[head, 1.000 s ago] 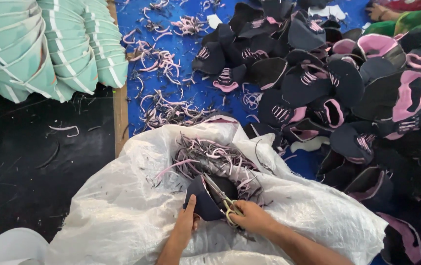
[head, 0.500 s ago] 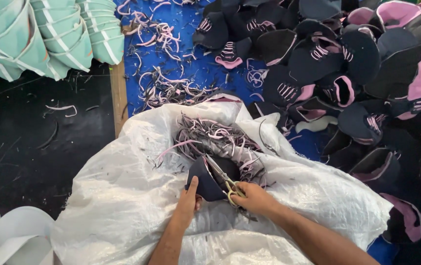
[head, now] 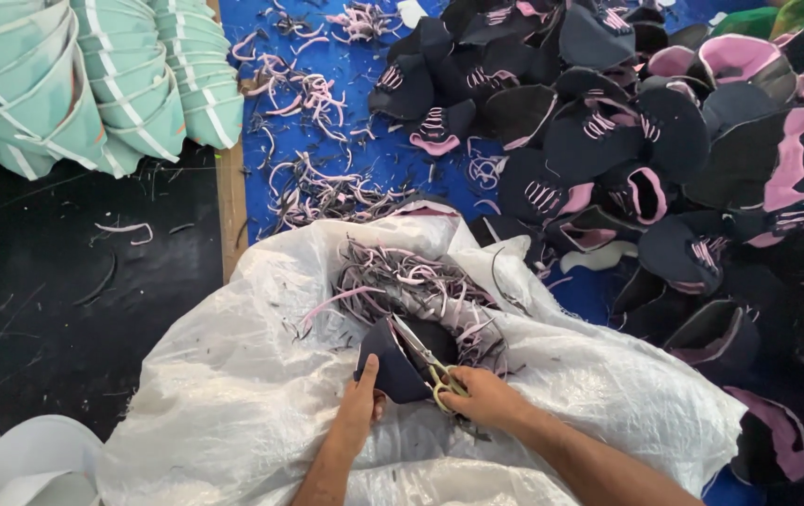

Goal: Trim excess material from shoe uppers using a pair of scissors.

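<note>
Teal stacks: bunches of mint-green curved shoe pieces (head: pixel 92 84) piled up top left, white stripes on them, sitting on the dark floor (head: pixel 64 309)
White bits: a couple of pale rounded pieces (head: pixel 17 459) poking in at the bottom left corner
Wood strip: a thin wooden edge (head: pixel 231 206) runs between the dark floor and the blue sheet (head: pixel 345 150)
Scraps: pink and dark trimmings (head: pixel 313 192) scattered all over the blue sheet, just above the sack
Sack: big white woven sack (head: pixel 233 394) spread out in the middle, its mouth open, with a nest of cut strips (head: pixel 411 286) lying inside
Left hand: left hand (head: pixel 362 408) comes up from the bottom, fingers (head: pixel 367 375) clamped on the lower edge of the dark shoe piece
Dark shoe piece: navy upper piece (head: pixel 392 365) held right over the sack opening, just below the strips, touching both the hand and the blades
Scissors: scissors (head: pixel 425 361) with yellowish handles, blades slightly apart, pointing up-left against the piece
Right hand: right hand (head: pixel 486 398) just beside the left, fingers curled shut around the scissor handles
Shoe pile: huge heap of navy and pink uppers (head: pixel 664 141) fills the right side, some with pink lace stitching
Green cloth: bit of green fabric (head: pixel 796 19) at the top right corner
</note>
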